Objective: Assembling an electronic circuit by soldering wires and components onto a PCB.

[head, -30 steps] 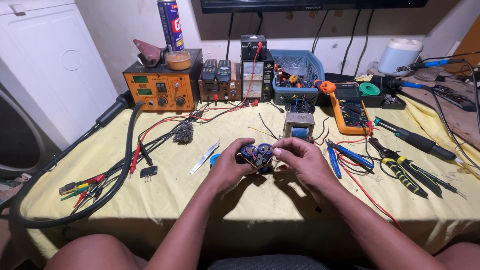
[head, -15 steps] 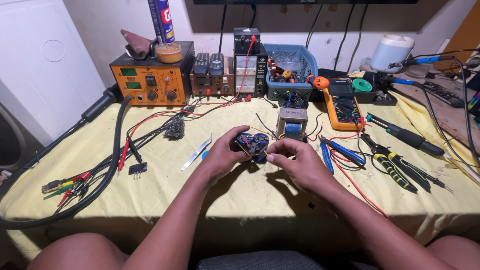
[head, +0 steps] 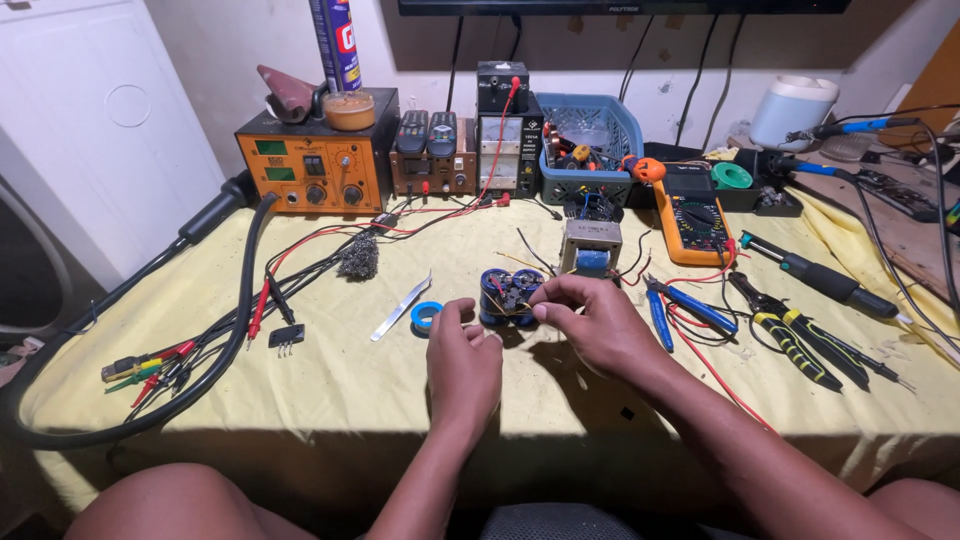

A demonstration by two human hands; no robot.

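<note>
Compared with a moment earlier, capacitor block (head: 510, 295) now down on the table (head: 300, 400), no longer cupped between both palms. Right hand (head: 590, 325) pinching thin wires at the block's top; left hand (head: 463, 362) drawn back just beside it, fingers curled, only lightly steadying. Transformer (head: 590, 246) just beyond the right hand, blue tape roll (head: 427, 317) left of the left hand. Seems a shift from turning the block to fine wire work.
</note>
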